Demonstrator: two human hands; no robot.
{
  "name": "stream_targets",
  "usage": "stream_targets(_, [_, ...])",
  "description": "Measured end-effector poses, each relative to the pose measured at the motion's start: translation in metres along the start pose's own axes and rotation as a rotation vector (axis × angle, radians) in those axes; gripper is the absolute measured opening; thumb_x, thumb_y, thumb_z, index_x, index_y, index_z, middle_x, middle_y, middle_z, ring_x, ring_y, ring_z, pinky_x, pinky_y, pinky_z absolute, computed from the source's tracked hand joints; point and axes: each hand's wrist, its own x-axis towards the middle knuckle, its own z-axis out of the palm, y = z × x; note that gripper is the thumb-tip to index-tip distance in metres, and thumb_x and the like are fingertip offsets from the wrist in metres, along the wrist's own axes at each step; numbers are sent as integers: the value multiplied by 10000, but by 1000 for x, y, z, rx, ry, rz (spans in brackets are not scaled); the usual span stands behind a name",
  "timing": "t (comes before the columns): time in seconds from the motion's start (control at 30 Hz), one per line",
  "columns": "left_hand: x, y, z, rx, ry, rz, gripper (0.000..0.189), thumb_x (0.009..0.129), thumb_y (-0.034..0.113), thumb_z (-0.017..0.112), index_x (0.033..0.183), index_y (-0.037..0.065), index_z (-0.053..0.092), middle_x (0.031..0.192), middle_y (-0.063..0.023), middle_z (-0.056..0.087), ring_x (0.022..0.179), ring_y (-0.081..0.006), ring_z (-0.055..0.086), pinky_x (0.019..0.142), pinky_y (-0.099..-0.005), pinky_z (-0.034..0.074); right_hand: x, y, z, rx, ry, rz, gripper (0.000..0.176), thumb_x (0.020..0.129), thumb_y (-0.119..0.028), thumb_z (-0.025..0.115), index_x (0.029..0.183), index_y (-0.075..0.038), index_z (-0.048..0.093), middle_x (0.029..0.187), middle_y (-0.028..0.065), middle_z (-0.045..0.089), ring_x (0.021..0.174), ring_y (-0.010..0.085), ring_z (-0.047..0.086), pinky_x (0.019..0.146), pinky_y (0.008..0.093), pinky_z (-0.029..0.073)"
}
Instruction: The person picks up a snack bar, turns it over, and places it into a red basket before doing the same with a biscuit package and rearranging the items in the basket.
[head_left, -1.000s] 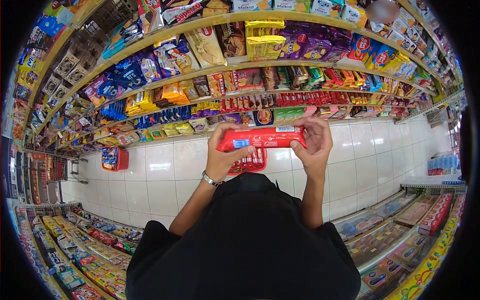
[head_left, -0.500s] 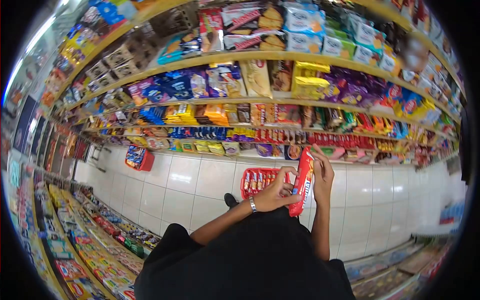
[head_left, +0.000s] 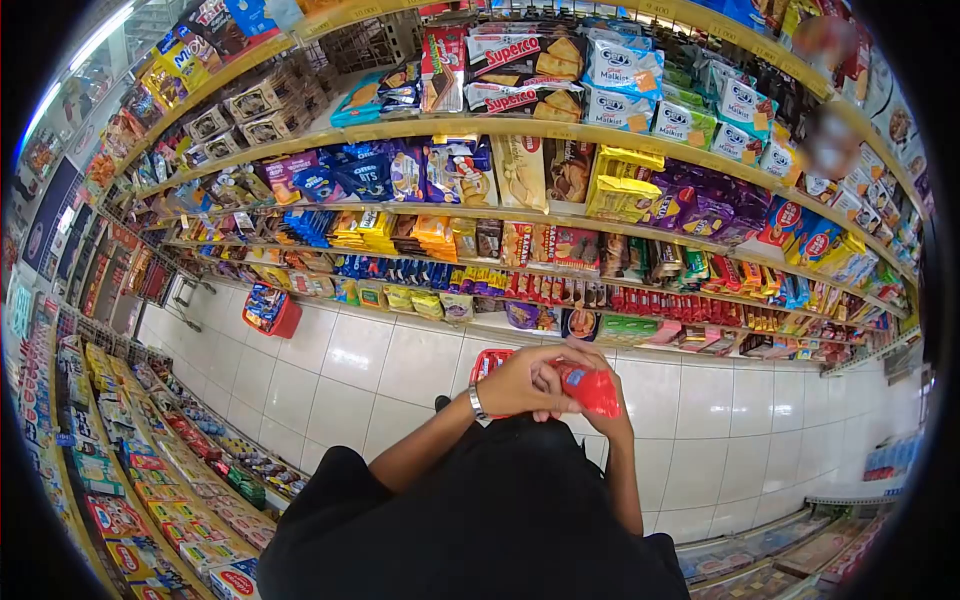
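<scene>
A red snack packet [head_left: 594, 390] is held between both my hands in front of my body, foreshortened so that mostly one end shows. My left hand [head_left: 522, 384], with a metal-banded watch [head_left: 477, 403] on the wrist, is closed with bent fingers at the packet's left side. Behind and to the right of it, my right hand [head_left: 604, 362] wraps round the packet, its fingers partly hidden. Just beyond my left hand, a red basket [head_left: 480, 366] on the floor is mostly covered by the hands.
Ahead, long shelves [head_left: 560, 130] hold several rows of packaged biscuits and snacks. Another red basket [head_left: 288, 322] with blue packets stands on the tiled floor [head_left: 385, 350] to the left. A lower shelf of packs [head_left: 150, 480] runs along the left, and another shelf [head_left: 790, 545] lies at lower right.
The packet has turned from standing lengthwise with its face showing to pointing one end toward me. My hands have drawn together and shifted left, covering more of the near basket.
</scene>
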Motion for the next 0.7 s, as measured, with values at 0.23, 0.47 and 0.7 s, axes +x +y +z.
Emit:
stream_targets(0.23, [1,-2,-33,488,219,362,446,764,137,803,1136,50,573,1031,-30,622,924,-86,591,643,-243,498,-19,-43,13,-156,102,24,480,650,-102,771,1086,19,610,991,158,648,966,237,623,864,325,476])
stream_targets(0.47, [-13,3,-54,97,238,378,701,676,3,833,1272,28,464,1151,-73,543,1113,-154,540,972,-315,465,-29,-111,-15,-402,187,-120,453,615,-103,792,1030,11,652,950,145,662,939,284,617,831,371,477])
stream_targets(0.7, [7,-40,-10,274,25,108,640,783,296,790,1261,-34,521,1211,-146,575,1086,-218,578,977,-342,434,-5,-120,-30,-247,500,-274,452,793,-48,715,1201,11,531,1161,149,581,1098,248,555,991,366,400])
